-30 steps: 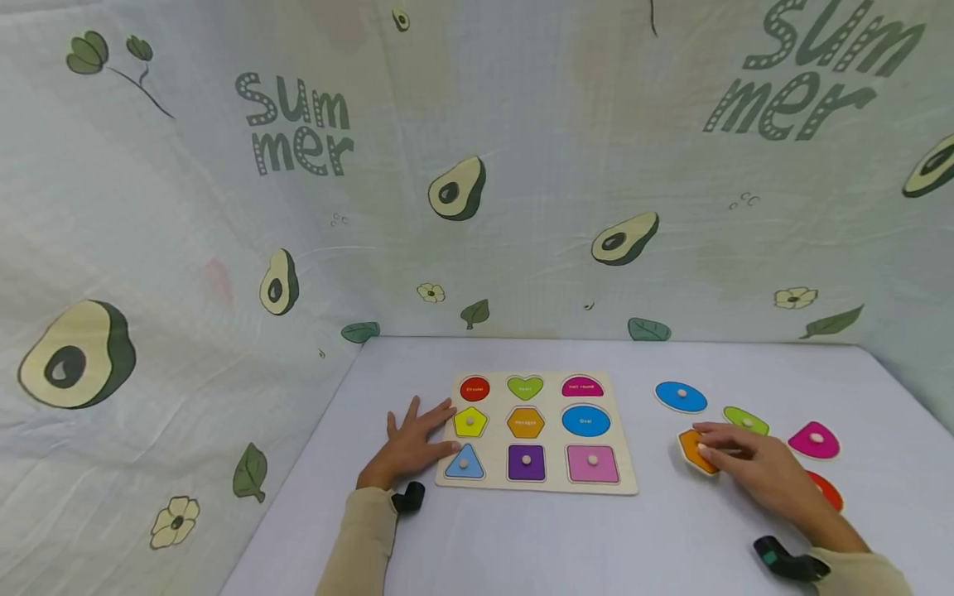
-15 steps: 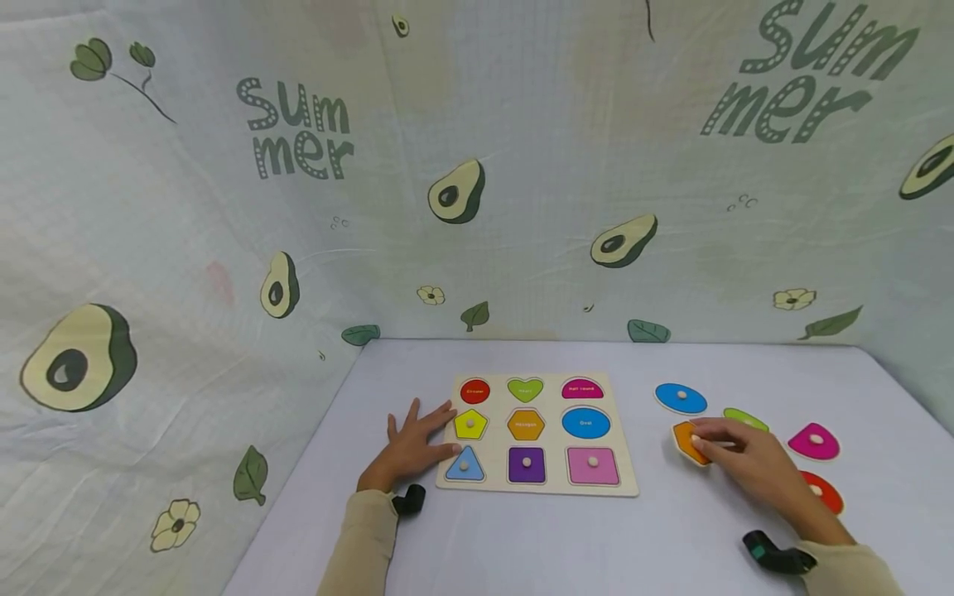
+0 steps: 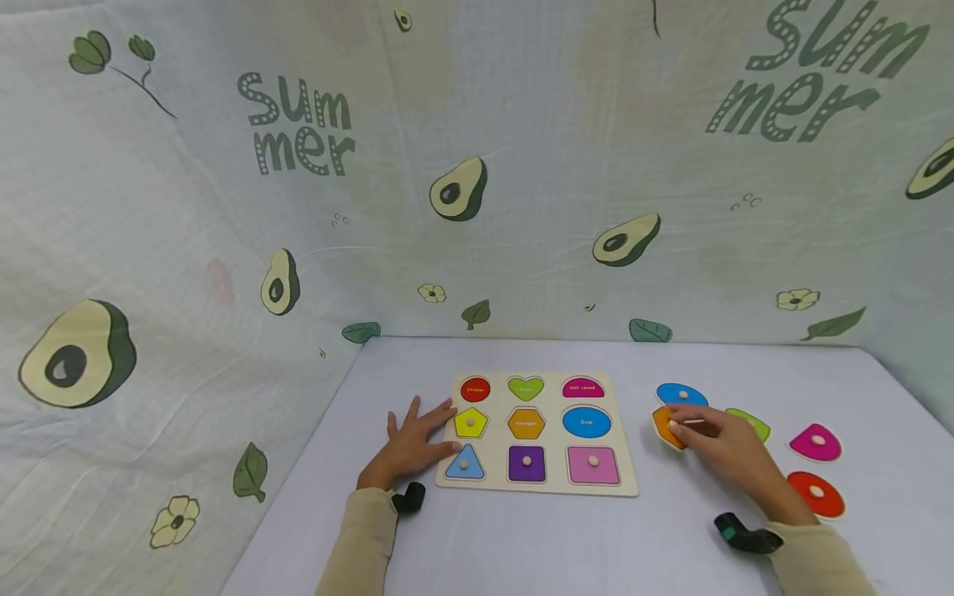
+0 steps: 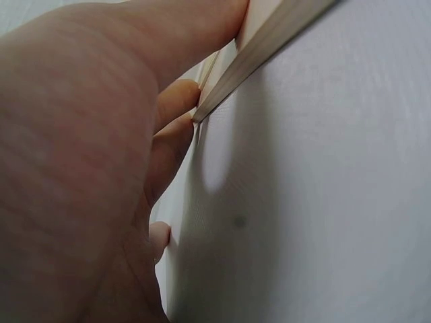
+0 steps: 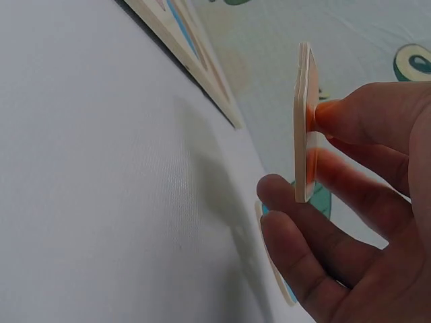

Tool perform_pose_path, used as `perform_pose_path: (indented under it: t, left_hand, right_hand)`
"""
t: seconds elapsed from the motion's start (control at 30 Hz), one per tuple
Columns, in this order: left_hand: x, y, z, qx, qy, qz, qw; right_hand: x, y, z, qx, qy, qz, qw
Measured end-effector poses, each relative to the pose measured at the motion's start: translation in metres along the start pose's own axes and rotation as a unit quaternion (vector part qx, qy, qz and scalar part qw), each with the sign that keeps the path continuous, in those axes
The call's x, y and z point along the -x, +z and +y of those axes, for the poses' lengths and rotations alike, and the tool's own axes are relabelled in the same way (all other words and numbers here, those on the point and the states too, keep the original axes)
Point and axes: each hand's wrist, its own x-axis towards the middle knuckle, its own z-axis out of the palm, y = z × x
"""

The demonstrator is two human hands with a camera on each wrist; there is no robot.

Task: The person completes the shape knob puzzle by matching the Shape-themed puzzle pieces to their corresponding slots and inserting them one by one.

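Observation:
My right hand [image 3: 715, 439] pinches an orange hexagon puzzle piece [image 3: 663, 426] by its knob; in the right wrist view the piece [image 5: 303, 134] is seen edge-on, raised off the table. Left of it lies the wooden shape puzzle board [image 3: 555, 487]. The yellow pentagon [image 3: 470, 423], blue triangle [image 3: 465, 465], purple square [image 3: 517, 473] and pink rectangle [image 3: 581, 472] sit in the board with knobs showing. Its orange hexagon recess [image 3: 526, 433] is bare. My left hand [image 3: 410, 447] rests with spread fingers on the board's left edge, thumb and fingertips touching it.
Loose on the table [image 3: 566, 546] are a blue oval piece [image 3: 676, 389], a green piece [image 3: 756, 422] partly hidden by the right hand, a magenta half-round piece [image 3: 812, 447] and a red round piece [image 3: 823, 503]. A printed cloth [image 3: 522, 273] hangs behind.
The right hand has lifted the orange hexagon and carried it left and slightly farther away, uncovering more of the red piece. The left hand and the board have stayed put.

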Motion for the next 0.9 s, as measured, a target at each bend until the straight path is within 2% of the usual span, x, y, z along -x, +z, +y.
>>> perform_pose_path:
  t: [0.67, 0.9]
  left_hand:
    - [0.000, 0.000, 0.001, -0.004, -0.005, -0.002, 1.0000]
    - [0.000, -0.001, 0.002, 0.000, -0.009, -0.003, 1.0000]
  right_hand:
    - [-0.008, 0.029, -0.020, -0.002, -0.032, 0.022, 0.999]
    - [-0.009, 0.038, -0.032, -0.009, -0.061, 0.023, 0.998]
